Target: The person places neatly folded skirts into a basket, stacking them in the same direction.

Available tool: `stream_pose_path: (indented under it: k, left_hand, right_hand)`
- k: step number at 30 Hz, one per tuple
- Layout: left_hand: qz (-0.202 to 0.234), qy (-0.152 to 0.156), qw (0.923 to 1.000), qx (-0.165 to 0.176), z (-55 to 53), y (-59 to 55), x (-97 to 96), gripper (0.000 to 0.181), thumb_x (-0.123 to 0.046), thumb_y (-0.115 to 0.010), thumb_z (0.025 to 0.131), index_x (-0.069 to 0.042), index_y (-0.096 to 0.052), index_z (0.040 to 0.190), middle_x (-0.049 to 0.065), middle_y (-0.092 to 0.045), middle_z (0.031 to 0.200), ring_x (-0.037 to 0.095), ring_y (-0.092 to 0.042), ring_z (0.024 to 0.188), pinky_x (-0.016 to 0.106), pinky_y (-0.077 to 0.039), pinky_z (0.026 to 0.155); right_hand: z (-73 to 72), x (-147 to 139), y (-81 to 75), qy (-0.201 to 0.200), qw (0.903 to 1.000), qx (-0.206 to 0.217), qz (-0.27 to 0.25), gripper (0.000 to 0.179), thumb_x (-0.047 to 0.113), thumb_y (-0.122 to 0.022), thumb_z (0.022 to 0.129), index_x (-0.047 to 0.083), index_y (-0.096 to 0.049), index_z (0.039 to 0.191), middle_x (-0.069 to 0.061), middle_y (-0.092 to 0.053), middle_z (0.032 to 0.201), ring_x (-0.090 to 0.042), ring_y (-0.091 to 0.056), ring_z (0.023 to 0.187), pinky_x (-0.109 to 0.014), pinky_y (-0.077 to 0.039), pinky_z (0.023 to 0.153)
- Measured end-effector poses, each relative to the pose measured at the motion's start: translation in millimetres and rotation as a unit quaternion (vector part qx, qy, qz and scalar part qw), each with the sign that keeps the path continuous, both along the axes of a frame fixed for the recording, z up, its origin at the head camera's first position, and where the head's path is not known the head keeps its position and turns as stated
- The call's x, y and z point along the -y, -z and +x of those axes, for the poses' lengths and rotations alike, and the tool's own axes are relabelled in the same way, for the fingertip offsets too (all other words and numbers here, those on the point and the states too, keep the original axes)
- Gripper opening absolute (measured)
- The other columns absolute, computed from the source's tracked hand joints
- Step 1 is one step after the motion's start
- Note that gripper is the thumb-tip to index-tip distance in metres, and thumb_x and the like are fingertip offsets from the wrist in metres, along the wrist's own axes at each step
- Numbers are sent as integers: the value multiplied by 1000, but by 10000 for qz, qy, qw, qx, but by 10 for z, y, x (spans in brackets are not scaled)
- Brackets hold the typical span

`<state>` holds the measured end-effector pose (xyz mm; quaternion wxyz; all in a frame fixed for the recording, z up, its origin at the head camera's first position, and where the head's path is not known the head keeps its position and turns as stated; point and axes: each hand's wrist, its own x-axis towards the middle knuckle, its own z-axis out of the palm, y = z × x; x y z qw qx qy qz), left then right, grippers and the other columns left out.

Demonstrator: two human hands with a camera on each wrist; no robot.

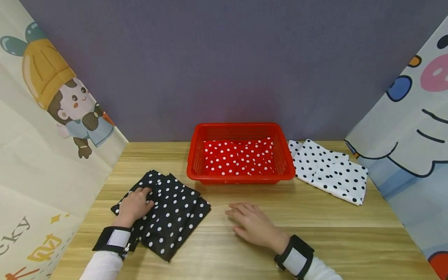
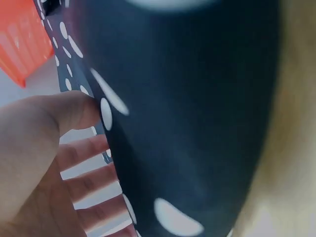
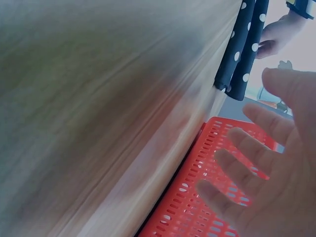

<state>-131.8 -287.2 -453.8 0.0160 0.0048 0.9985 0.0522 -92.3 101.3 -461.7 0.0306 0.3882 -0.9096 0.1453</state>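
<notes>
A folded black cloth with white dots (image 1: 171, 214) lies at the left of the wooden table. My left hand (image 1: 134, 206) rests on its left part, fingers reaching over the fabric. In the left wrist view, thumb and fingertips of the left hand (image 2: 54, 158) touch the dark cloth (image 2: 182, 113), which fills much of that view. Between the black cloth and the table's right side, my right hand (image 1: 257, 227) hovers low over the wood and holds nothing. Its fingers (image 3: 242, 173) are spread and loosely bent in the right wrist view.
A red plastic basket (image 1: 241, 181) stands at the back middle with a red dotted cloth (image 1: 239, 157) inside. Right of it, a folded white cloth with black dots (image 1: 329, 171) lies on the table (image 1: 336, 233). A grey wall (image 1: 231, 70) rises behind, with printed curtains at both sides.
</notes>
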Motion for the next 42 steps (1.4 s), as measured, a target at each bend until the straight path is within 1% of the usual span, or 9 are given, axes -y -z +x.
stream_pose_path:
  k: [4,8,12,17,22,26,34,37,42]
  left_hand:
    - [-43,55,9997,-226,111,23,-97,44,-22,-64,79,4,-58,114,30,-54,113,48,-55,94,58,-47,71]
    - [-112,154,9990,-398,204,43,-198,44,-23,-66,78,4,-60,112,28,-56,110,47,-57,92,57,-48,71]
    - [-110,283,9986,-427,285,24,-306,42,-23,-66,77,4,-61,110,26,-58,106,44,-58,90,55,-48,72]
    - [-97,440,9978,-495,379,3,-425,40,-22,-67,76,3,-63,108,21,-60,100,38,-59,83,50,-50,69]
    - [-108,496,9976,-475,451,-6,-552,41,-24,-69,75,1,-64,107,19,-60,97,33,-59,80,45,-51,64]
    - [-86,469,9983,-346,482,-7,-642,41,-24,-68,75,1,-65,107,18,-60,96,31,-59,79,43,-50,62]
    - [-74,529,9984,-188,486,1,-715,41,-25,-68,75,-1,-65,108,16,-61,98,29,-58,79,40,-50,60]
    - [-67,666,9973,-291,483,5,-715,39,-24,-69,74,-3,-66,106,14,-62,97,28,-59,80,39,-50,62]
    - [-77,1101,9917,-653,494,19,-718,31,-21,-69,72,-6,-69,99,11,-65,92,30,-60,81,41,-50,67]
  right_hand:
    - [6,40,-1,-41,10000,4,-31,45,33,-62,85,19,-54,127,-5,-48,136,-23,-45,123,-46,-39,98]
    - [11,89,18,-148,9998,-126,-87,44,31,-63,85,18,-55,126,-6,-49,135,-24,-46,122,-46,-40,97]
    - [10,155,26,-240,9995,-205,-77,45,31,-62,85,19,-54,128,-6,-48,136,-24,-46,122,-46,-40,97]
    - [9,251,19,-337,9992,-220,32,46,33,-61,85,22,-53,129,-4,-45,138,-23,-44,123,-44,-41,96]
    - [15,311,25,-404,9991,54,148,46,36,-59,87,25,-51,131,-1,-41,142,-22,-42,126,-45,-42,95]
    - [22,315,43,-379,9986,206,308,46,37,-57,89,27,-48,133,-2,-39,143,-22,-40,127,-46,-42,94]
    - [24,261,41,-246,9985,222,444,41,36,-55,89,26,-52,129,-2,-42,140,-22,-42,124,-46,-43,93]
    - [19,228,48,-182,9983,274,481,40,36,-56,89,26,-53,128,-1,-43,140,-22,-43,123,-47,-42,94]
    - [11,145,59,-31,9976,458,510,39,34,-56,90,25,-54,127,-1,-42,140,-23,-43,122,-47,-42,94]
